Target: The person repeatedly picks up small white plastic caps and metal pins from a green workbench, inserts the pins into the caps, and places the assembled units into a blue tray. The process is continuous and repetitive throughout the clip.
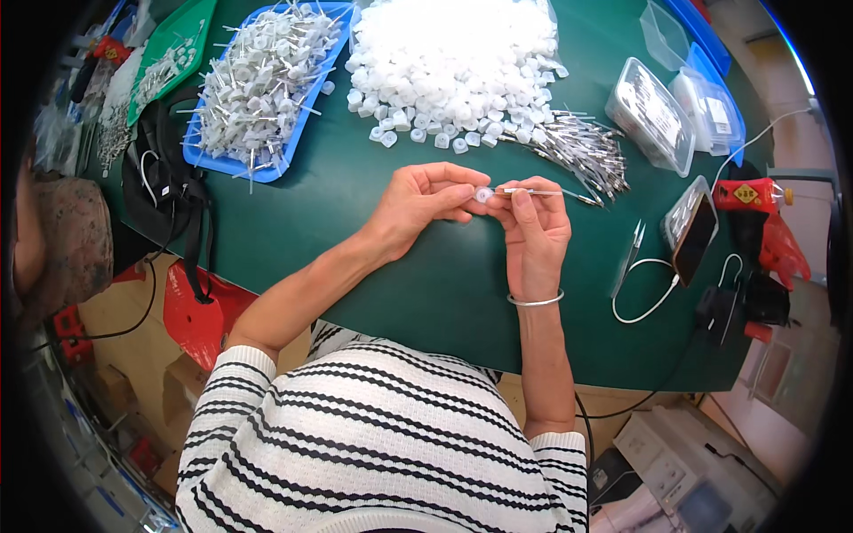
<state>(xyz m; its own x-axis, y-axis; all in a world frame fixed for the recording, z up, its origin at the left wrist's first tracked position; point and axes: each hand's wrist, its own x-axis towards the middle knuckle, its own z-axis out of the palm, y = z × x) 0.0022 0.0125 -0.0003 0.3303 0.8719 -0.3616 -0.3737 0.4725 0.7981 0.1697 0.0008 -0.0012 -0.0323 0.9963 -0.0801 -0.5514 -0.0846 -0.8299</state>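
Note:
Over the green table, my left hand [416, 209] pinches a small translucent white plastic cap [482, 194] between thumb and fingertips. My right hand [538, 233], with a bangle on its wrist, grips a thin metal pin [544, 192] lying nearly level. The pin's inner end points at the cap; whether it is inside the cap is too small to tell. Just beyond my hands lies a big heap of similar white caps [449, 71]. To its right spreads a pile of loose metal pins [582, 155].
A blue tray [197, 156] of caps with pins in them stands at the left, near a green tray [203, 18] and a black bag [158, 164]. Clear plastic boxes [653, 115], tweezers [636, 242], a phone [696, 238] and a white cable [641, 320] are on the right.

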